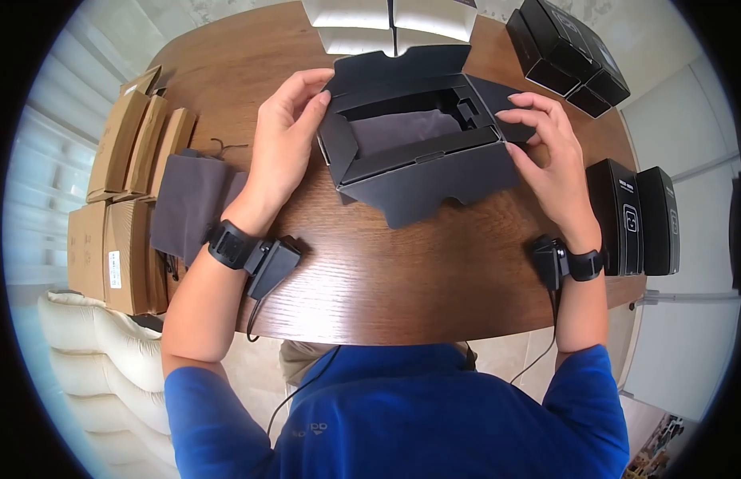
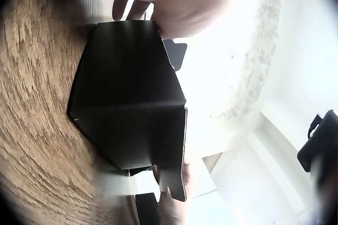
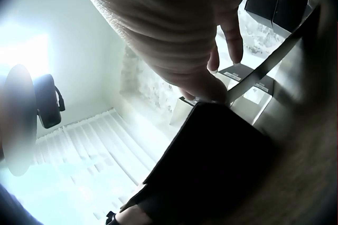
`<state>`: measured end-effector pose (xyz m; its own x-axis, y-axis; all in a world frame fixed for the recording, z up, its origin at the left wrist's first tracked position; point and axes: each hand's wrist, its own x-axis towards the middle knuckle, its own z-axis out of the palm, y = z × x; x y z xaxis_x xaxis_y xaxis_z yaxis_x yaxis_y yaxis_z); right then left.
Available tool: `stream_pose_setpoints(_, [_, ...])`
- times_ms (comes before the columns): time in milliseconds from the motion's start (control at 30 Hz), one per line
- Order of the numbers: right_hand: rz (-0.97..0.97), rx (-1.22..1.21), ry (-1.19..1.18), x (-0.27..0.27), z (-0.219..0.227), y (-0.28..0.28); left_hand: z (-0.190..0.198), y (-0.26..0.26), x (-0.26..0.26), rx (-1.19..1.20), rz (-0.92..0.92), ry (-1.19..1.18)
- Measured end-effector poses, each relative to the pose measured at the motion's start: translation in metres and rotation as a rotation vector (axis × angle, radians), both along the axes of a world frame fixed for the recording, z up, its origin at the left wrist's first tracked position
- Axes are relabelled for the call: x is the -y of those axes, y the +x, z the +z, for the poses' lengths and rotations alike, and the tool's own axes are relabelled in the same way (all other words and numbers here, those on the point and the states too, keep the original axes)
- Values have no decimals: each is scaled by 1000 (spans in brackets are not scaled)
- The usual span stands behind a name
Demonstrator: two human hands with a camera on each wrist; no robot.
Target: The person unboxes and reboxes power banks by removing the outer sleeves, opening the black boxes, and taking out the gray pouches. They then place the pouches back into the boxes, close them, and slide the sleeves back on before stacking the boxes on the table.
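A black cardboard box (image 1: 434, 156) lies with its flaps spread on the wooden table. Inside it is a dark grey cloth (image 1: 402, 132), partly hidden by the inner black insert. My left hand (image 1: 287, 132) grips the box's left end, thumb on the top edge and fingers round the far corner. In the left wrist view, the box's dark outer walls (image 2: 127, 72) stand below that hand. At the opposite end, my right hand (image 1: 550, 144) has its thumb at the near corner and loosely bent, spread fingers over the side flap (image 1: 498, 97).
Brown cardboard boxes (image 1: 107, 231) are stacked at the left, beside a dark grey drawstring pouch (image 1: 187, 199). Closed black boxes (image 1: 618, 215) stand at the right edge, with more black boxes (image 1: 570, 52) at the back right. White boxes (image 1: 354, 40) sit at the back.
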<state>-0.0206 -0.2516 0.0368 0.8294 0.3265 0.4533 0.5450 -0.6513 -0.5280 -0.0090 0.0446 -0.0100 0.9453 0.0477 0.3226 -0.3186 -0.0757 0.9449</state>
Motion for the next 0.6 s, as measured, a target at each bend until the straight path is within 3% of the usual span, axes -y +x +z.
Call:
stream_pose_setpoints(100, [39, 135, -130, 8, -1, 5, 0, -1, 1, 34, -10, 20])
stream_pose_setpoints(167, [119, 99, -103, 12, -1, 7, 3, -1, -2, 11, -88, 49])
stream_pose_setpoints(500, [225, 32, -135, 10, 3, 5, 5, -2, -4, 51, -77, 6])
stream_pose_setpoints(600, [253, -19, -150, 6, 2, 2, 8, -5, -1, -93, -107, -75])
